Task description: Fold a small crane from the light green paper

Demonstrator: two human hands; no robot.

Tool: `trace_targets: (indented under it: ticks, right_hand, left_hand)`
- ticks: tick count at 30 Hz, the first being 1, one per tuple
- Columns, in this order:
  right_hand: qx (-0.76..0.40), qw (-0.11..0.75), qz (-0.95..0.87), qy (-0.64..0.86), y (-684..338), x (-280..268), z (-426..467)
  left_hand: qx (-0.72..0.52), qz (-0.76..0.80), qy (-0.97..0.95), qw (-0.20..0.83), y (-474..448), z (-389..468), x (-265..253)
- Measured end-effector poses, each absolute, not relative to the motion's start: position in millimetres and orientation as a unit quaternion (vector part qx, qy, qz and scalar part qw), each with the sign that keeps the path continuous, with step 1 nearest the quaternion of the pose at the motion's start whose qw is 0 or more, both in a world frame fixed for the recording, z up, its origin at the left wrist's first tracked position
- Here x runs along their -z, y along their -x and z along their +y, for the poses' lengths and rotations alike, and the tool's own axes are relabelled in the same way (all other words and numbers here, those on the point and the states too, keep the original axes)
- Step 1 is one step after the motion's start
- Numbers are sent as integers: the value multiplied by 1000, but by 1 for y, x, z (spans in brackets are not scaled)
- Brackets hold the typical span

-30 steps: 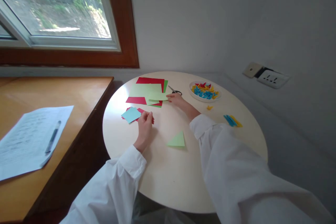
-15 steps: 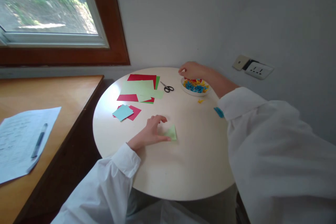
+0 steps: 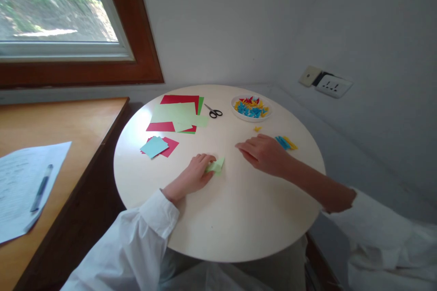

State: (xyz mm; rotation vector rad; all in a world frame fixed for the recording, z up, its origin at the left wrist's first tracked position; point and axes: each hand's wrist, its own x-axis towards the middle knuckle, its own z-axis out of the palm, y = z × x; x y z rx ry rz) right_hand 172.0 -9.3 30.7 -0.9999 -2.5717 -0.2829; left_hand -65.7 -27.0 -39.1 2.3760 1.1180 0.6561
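Note:
My left hand [image 3: 195, 173] is closed on a small light green paper square [image 3: 215, 166]. The paper is bent up between thumb and fingers, low over the round white table [image 3: 239, 218]. My right hand [image 3: 262, 153] hovers to the right of it, fingers together and pointing left. Nothing shows at its fingertips; its underside is hidden. Just beyond that hand lie folded blue paper pieces [image 3: 282, 142] and yellow ones [image 3: 291, 143]. A single small yellow folded piece [image 3: 257, 129] lies in front of the white plate [image 3: 251, 119], which holds many little red, yellow and blue folded papers [image 3: 251, 108].
Black-handled scissors [image 3: 214, 112] lie left of the plate. Red, green and pale green sheets [image 3: 175, 112] overlap at the back left, with light blue squares [image 3: 154, 147] and red squares [image 3: 170, 146] nearer. A wooden desk [image 3: 88, 145] at left bears written paper and a pen [image 3: 42, 188].
My right hand has come back from over the plate toward my left hand. My left thumb and fingers have closed, bending up the green paper. Yellow pieces behind my sleeve have come into view.

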Motion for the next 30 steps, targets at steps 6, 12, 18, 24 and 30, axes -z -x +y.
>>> trace_targets:
  ticks: [6, 12, 18, 24, 30]
  right_hand:
    - [41, 239, -903, 356, -155, 28, -25]
    - [-33, 291, -863, 412, -138, 42, -18]
    - [-50, 327, -829, 451, -135, 43, -1]
    - [-46, 394, -807, 436, -133, 45, 12]
    - [-76, 401, -800, 440, -143, 49, 19]
  left_hand:
    - [-304, 496, -779, 233, 57, -19, 43]
    - [-345, 538, -729, 245, 48, -9, 36]
    - [-407, 555, -661, 299, 41, 18, 33]
    - [-450, 513, -573, 454, 33, 23, 29]
    - [-425, 488, -634, 424, 38, 25, 34]
